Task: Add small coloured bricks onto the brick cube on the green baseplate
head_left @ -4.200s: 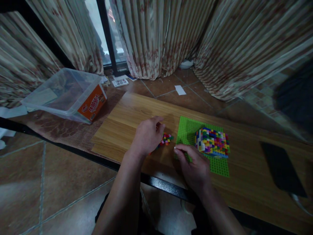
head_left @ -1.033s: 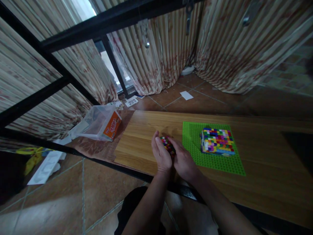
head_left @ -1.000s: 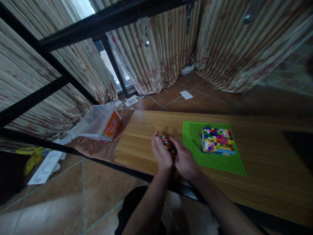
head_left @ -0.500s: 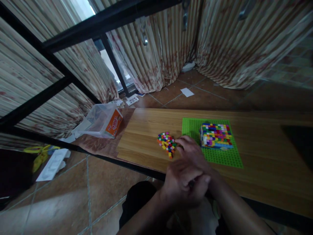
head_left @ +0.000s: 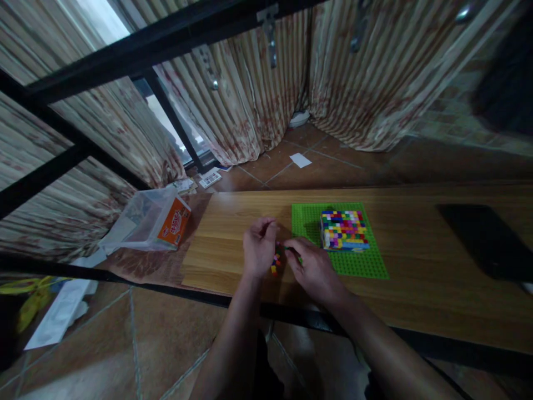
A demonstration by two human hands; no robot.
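My left hand [head_left: 260, 245] is over the pile of small loose toy bricks [head_left: 275, 261], its fingers curled together; whatever they hold is hidden. Most of the pile is behind this hand. Close by on the right, my right hand [head_left: 311, 268] pinches thumb and forefinger at a small dark green brick [head_left: 287, 248]. A green studded baseplate [head_left: 366, 269] lies flat to the right of my hands. On it stands a block-shaped build of many-coloured bricks [head_left: 345, 229], which neither hand touches.
The wooden tabletop [head_left: 420, 278] carries a dark flat object [head_left: 485, 239] at the right. A clear plastic bin [head_left: 144, 222] with an orange label lies at the left end. Black metal bars [head_left: 166, 41] and striped curtains [head_left: 250, 111] stand beyond.
My left hand has moved up and forward, from above my right wrist to the brick pile. My right hand has drawn its fingers into a pinch. The camera view has shifted right.
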